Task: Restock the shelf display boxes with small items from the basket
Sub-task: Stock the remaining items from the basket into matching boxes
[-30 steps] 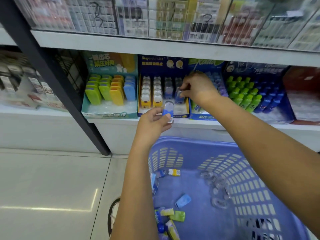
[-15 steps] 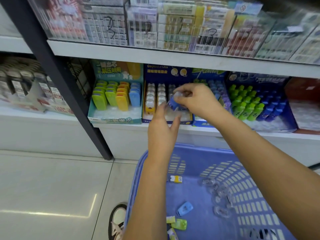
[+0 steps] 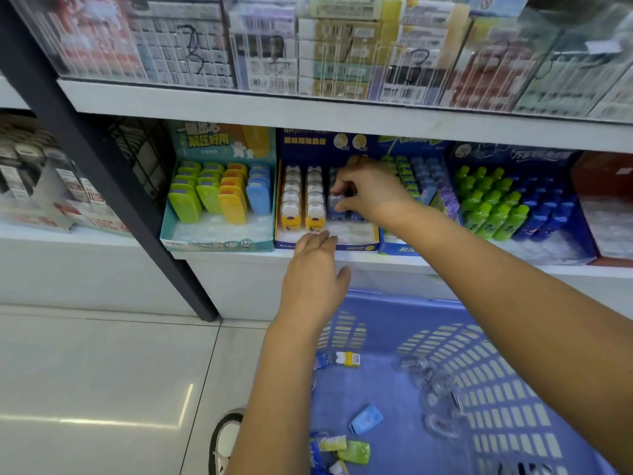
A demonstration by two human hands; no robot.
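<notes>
Right hand, the nearer one, pinches a small blue item, long axis roughly 12-to-6, at its 9 o'clock over the blue display box; the left hand, fingers loose and empty, lies at 6 o'clock by the front lip.

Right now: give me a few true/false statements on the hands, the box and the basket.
1. The right hand pinches a blue item in the box. True.
2. The left hand holds an item. False: its fingers are straight, nothing seen in them, reaching to the box's front.
3. The basket is empty. False: several items lie in it, among them a light blue item.
4. Yellow items stand in the box's two left columns. True.
</notes>
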